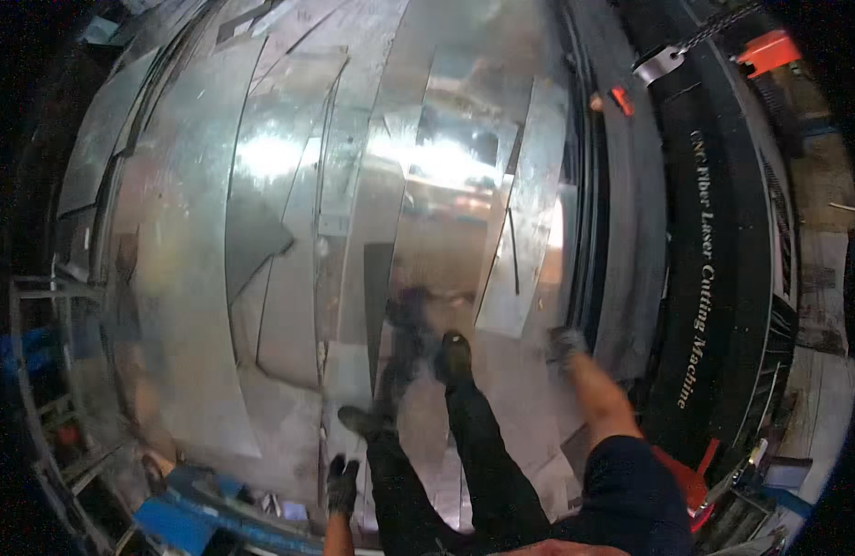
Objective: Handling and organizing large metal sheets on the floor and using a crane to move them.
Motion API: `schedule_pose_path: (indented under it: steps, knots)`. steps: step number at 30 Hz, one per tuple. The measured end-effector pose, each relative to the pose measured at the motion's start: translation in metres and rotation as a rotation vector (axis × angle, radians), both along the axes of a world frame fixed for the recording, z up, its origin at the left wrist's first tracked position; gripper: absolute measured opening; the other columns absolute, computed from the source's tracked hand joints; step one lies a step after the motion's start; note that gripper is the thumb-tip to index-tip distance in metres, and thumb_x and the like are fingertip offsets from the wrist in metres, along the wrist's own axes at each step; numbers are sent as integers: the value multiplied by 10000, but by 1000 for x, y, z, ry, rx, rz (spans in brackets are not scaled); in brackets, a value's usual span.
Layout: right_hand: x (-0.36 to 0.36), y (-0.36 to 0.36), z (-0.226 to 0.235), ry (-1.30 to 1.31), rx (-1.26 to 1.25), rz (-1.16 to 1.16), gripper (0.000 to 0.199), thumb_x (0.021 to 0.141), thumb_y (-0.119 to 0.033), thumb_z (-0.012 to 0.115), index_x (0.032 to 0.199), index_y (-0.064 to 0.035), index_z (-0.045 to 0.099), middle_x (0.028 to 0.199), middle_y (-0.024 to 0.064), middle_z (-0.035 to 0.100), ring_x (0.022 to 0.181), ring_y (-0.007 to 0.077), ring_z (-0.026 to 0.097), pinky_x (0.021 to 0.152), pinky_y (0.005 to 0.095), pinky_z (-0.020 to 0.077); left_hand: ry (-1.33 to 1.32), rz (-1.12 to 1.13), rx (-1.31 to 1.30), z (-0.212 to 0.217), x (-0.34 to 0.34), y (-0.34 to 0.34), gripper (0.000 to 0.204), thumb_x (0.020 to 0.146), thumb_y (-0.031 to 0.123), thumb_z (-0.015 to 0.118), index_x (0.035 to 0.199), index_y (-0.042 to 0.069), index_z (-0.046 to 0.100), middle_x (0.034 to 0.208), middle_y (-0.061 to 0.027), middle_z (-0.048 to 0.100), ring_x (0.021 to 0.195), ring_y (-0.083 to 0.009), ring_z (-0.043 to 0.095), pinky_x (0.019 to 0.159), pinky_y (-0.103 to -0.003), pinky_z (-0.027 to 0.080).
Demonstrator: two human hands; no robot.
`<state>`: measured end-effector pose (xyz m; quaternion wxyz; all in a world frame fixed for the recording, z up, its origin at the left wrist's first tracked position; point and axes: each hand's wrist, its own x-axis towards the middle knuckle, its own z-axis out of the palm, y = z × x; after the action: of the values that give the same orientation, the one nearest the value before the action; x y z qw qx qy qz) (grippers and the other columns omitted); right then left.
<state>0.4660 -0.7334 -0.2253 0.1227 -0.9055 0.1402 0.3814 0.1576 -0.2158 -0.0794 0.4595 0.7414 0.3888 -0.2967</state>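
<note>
Standing on stacked steel sheets (288, 213) of a cutting bed. Right hand (564, 345), gloved and blurred, beside a narrow strip (525, 232) near the bed's edge; grip unclear. Left hand (342, 484) hanging free, grasping nothing. Likely sorting offcuts; lifting the strip calls for a firm edge hold.

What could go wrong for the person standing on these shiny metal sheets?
The overlapping shiny metal sheets lie loose and uneven, so a dark shoe might slip or catch an edge. The gloved right hand reaches near a sheet's edge by the black machine frame; a sharp edge could cut despite the glove.
</note>
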Motion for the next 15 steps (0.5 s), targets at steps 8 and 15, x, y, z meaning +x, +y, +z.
schedule_pose_path:
  steps: [8,15]
  knots:
    - [-39,-113,65,380,301,-335,324,929,-209,490,1227,-115,576,1036,63,654,724,220,642,548,370,503,34,230,-232,52,155,73,460,924,251,590,1338,75,492,1124,-42,617,884,-161,620,719,-297,513]
    - [-190,44,128,642,641,-1050,488,847,-443,643,1216,-136,552,1040,49,615,756,221,654,554,396,546,122,241,-169,51,238,73,464,868,326,673,1274,134,556,1030,4,647,799,-126,612,647,-274,493]
